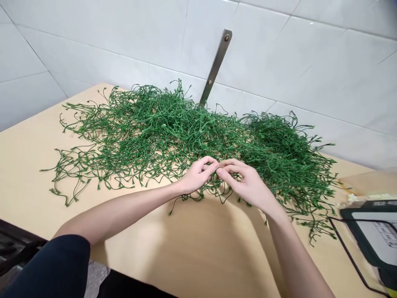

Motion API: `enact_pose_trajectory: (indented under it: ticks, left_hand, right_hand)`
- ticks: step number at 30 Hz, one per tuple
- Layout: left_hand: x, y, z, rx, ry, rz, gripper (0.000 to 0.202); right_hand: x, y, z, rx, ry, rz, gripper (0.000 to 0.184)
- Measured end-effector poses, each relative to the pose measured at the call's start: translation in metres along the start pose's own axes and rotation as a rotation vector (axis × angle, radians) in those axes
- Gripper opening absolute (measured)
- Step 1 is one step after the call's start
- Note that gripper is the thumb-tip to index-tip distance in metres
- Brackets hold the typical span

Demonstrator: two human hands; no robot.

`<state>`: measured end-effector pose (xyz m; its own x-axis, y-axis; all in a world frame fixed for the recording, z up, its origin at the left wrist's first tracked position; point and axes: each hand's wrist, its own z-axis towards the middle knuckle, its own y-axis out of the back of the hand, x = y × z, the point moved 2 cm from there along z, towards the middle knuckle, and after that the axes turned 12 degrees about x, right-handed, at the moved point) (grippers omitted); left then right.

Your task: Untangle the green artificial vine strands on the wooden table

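Note:
A wide, tangled heap of thin green strands (186, 124) with small tufted or knotted ends covers the back of the table. At its front edge, my left hand (200, 174) and my right hand (243, 178) meet fingertip to fingertip. Thumb and fingers of each are pinched together. Whatever lies between the fingertips is too small and covered to make out. Some loose strands show just behind and beneath both hands, and a dark one curls out below my left wrist.
The light wooden table (198, 248) stands against a white tiled wall (124, 29). A metal bracket strip (216, 66) is bolted upright to the wall behind the heap. At the right edge lies a dark-framed, flat package (372, 231) with clear plastic.

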<state>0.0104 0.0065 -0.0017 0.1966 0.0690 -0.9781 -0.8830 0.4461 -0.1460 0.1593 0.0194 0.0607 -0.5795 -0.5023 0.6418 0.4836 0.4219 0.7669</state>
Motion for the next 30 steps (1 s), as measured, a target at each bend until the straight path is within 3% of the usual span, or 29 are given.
enact_pose_trajectory:
  ticks: [5,8,12,18,20,22,26,30]
  left_hand:
    - [-0.0001,-0.0001,0.0004,-0.017,0.005,0.000,0.036]
    - [-0.0011,-0.0008,0.0001,0.005,-0.004,-0.038,0.036]
    - [-0.0018,-0.0027,-0.0004,0.062,0.000,-0.059,0.035]
    - [0.0009,-0.0018,0.0014,0.009,0.006,-0.095,0.035]
    - [0.0026,-0.0013,0.0022,-0.003,0.004,-0.126,0.035]
    - [0.0041,-0.0013,0.0029,-0.001,0.005,-0.150,0.035]
    - [0.0044,-0.0016,0.0039,-0.012,0.007,-0.200,0.034]
    - [0.0022,-0.0021,0.0045,-0.018,0.015,-0.248,0.035]
  right_hand:
    - [-0.0017,-0.0021,0.0014,0.032,-0.058,0.025,0.025]
    - [-0.0027,0.0009,0.0021,0.046,-0.066,0.243,0.027]
    - [-0.0071,0.0052,0.0033,-0.072,-0.091,0.617,0.029]
    - [-0.0078,0.0014,0.0041,-0.058,-0.049,0.771,0.031]
    - [-0.0053,0.0022,0.0019,-0.029,-0.014,0.687,0.027]
    - [-0.0026,0.0033,-0.0003,-0.014,0.030,0.469,0.028]
    - [-0.0003,0.0028,-0.0014,-0.144,0.216,-0.119,0.027]
    - [-0.0039,0.0004,-0.0014,-0.222,0.330,-0.472,0.024]
